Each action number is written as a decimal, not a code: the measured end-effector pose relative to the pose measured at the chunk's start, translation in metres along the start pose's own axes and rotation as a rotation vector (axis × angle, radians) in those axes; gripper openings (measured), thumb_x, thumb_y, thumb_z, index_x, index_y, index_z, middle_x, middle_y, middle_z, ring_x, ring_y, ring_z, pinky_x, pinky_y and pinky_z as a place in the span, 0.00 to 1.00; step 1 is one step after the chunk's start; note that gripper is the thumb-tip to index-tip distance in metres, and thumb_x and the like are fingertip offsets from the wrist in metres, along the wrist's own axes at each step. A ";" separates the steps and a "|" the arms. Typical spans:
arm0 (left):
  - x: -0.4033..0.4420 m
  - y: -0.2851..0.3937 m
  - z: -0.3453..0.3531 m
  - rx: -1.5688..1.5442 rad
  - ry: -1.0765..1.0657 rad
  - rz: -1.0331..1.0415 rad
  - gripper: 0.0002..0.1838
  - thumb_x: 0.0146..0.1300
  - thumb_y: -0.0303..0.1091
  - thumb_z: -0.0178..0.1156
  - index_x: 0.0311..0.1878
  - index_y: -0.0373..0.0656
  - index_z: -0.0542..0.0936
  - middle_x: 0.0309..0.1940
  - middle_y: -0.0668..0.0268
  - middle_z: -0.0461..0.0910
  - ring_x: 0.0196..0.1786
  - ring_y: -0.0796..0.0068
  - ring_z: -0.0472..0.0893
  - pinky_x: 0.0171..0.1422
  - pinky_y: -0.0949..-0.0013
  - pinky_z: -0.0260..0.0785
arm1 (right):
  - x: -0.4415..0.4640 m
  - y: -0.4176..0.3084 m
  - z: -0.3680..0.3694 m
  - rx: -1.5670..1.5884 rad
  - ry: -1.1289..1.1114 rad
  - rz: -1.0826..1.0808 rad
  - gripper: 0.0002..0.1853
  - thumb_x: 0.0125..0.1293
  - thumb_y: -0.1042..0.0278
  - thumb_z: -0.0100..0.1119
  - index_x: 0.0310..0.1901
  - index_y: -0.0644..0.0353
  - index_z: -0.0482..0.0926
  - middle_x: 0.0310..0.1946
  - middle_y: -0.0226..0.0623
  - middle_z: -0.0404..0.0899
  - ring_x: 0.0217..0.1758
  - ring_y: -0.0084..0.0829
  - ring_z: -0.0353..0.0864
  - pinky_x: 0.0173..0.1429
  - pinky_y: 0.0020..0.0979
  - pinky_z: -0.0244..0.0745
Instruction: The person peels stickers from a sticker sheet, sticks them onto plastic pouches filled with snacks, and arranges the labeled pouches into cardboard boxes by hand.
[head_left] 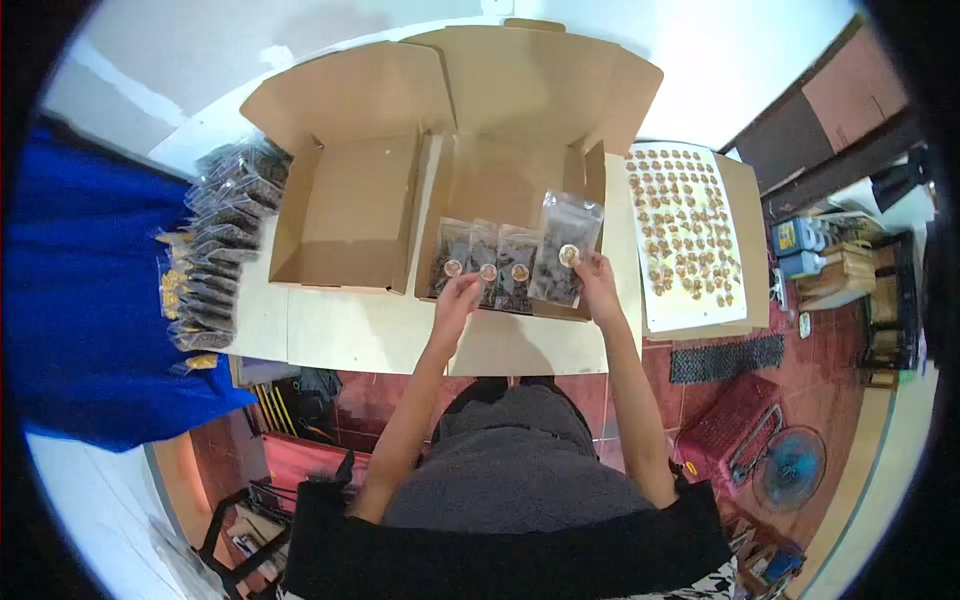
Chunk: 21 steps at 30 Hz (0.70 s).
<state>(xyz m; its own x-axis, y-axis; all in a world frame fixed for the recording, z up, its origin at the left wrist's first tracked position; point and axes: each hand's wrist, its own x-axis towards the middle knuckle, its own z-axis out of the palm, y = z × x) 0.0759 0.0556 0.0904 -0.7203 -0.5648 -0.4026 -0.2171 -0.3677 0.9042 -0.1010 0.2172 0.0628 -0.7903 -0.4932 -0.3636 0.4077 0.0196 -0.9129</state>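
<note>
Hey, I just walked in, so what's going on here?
Someone's right hand grips a clear bag with a round sticker, over the front of an open cardboard box. Three more stickered bags are in there. The left hand is right by them; whether it's touching one isn't clear. More bags are stacked left, and a sticker sheet lies right.

You can read no lettering on the round labels (520, 272) of your pouches (518, 245) or on the white sheet's stickers (690, 230).
</note>
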 end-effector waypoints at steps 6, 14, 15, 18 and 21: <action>-0.025 -0.015 -0.009 -0.022 0.203 -0.056 0.13 0.57 0.35 0.49 0.46 0.45 0.69 0.43 0.68 0.71 0.43 0.78 0.70 0.47 0.71 0.63 | 0.029 0.041 0.006 0.063 -0.013 0.344 0.26 0.55 0.68 0.53 0.52 0.66 0.53 0.46 0.40 0.62 0.48 0.31 0.64 0.50 0.30 0.62; -0.053 -0.029 -0.007 -0.080 0.323 -0.012 0.13 0.59 0.36 0.48 0.47 0.44 0.68 0.44 0.66 0.69 0.47 0.74 0.69 0.49 0.68 0.63 | 0.061 0.090 -0.001 -0.126 -0.036 0.415 0.28 0.54 0.71 0.52 0.54 0.64 0.51 0.50 0.43 0.61 0.52 0.33 0.63 0.49 0.34 0.64; -0.055 -0.030 -0.007 -0.092 0.336 0.003 0.13 0.59 0.36 0.48 0.46 0.43 0.68 0.45 0.66 0.69 0.47 0.73 0.69 0.49 0.68 0.63 | 0.058 0.086 0.001 -0.176 0.015 0.442 0.28 0.54 0.70 0.53 0.54 0.63 0.52 0.50 0.43 0.62 0.52 0.33 0.64 0.48 0.35 0.64; -0.064 -0.030 -0.003 -0.139 0.406 -0.022 0.14 0.56 0.37 0.52 0.45 0.44 0.69 0.43 0.68 0.69 0.44 0.76 0.69 0.49 0.70 0.61 | 0.075 0.118 -0.011 -0.060 -0.146 0.472 0.30 0.54 0.68 0.53 0.56 0.63 0.50 0.52 0.43 0.59 0.53 0.33 0.62 0.52 0.37 0.61; -0.080 -0.032 0.000 -0.123 0.459 0.014 0.13 0.58 0.36 0.49 0.45 0.44 0.68 0.45 0.65 0.69 0.46 0.73 0.70 0.48 0.68 0.63 | 0.032 0.039 0.014 -0.182 -0.128 0.509 0.33 0.55 0.67 0.52 0.57 0.67 0.46 0.54 0.46 0.56 0.55 0.35 0.60 0.55 0.35 0.57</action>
<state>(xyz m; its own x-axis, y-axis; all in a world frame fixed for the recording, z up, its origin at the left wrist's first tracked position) 0.1401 0.1124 0.0940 -0.3507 -0.8281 -0.4373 -0.1100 -0.4273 0.8974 -0.1044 0.1900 0.0178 -0.4478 -0.4834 -0.7523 0.6290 0.4277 -0.6492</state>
